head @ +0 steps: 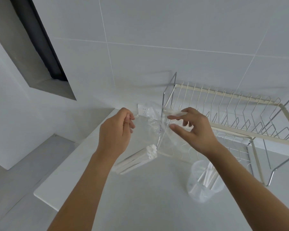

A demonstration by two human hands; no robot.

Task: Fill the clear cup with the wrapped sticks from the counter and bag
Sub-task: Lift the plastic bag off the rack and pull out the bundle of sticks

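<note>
While both hands are raised above the surface (140, 205), the left hand (117, 132) is pinching one top edge of the clear bag (150, 129), its grip clamped on the film, and the right hand (193, 130) is seemingly pinching the opposite edge between thumb and fingers, though the film is hard to see. The wrapped sticks (137, 160) are lying at the bag's bottom, near the surface's left edge. The clear cup (203, 180), holding a few sticks, is standing just beside the dish rack (240, 117)
</note>
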